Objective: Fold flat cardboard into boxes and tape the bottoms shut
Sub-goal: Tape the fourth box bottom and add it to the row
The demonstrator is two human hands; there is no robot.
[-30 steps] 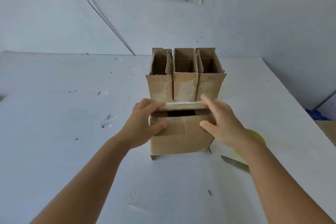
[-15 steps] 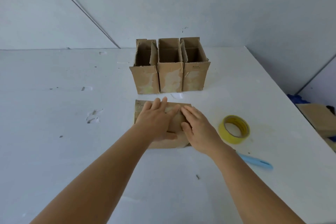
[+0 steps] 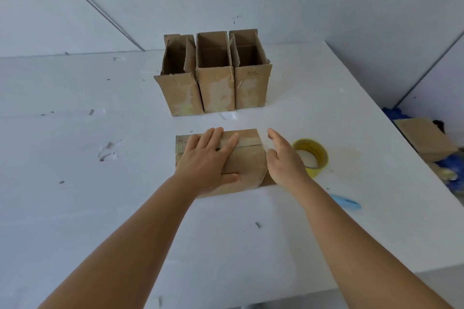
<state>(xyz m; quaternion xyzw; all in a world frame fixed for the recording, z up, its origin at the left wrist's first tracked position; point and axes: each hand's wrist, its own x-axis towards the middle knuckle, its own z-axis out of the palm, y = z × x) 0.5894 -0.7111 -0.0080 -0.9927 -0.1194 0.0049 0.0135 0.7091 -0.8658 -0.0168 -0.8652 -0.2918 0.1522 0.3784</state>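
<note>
Box in hand: I see the cardboard box (image 3: 241, 163) at the centre of the frame, lying on the desk (image 3: 75, 208) with its flaps folded over on top.
Left hand: my left hand (image 3: 208, 158) lies flat on the flaps with fingers straight, pressing them down; it grips nothing.
Right hand: my right hand (image 3: 285, 158) is apart from the left, fingers loose and holding nothing, just beside the box's right edge; whether it touches the cardboard I cannot tell.
Flap risk: I judge the flaps could spring up if the left hand lifts before tape goes on, since nothing else holds the seam.
Corner risk: the right-hand corner of the box looks skewed, so taping now could lock in a crooked bottom.
Tape: the yellow tape roll (image 3: 312, 155) sits right of centre, close behind the right hand; a one-handed reach may knock it away or slide the box.
Cutter: the blue cutter (image 3: 347, 203) lies at lower right near my right forearm, which could sweep it off the edge.
Finished boxes: three upright boxes (image 3: 213, 75) stand in a row at upper centre, near enough that a forward shove could tip them.
</note>
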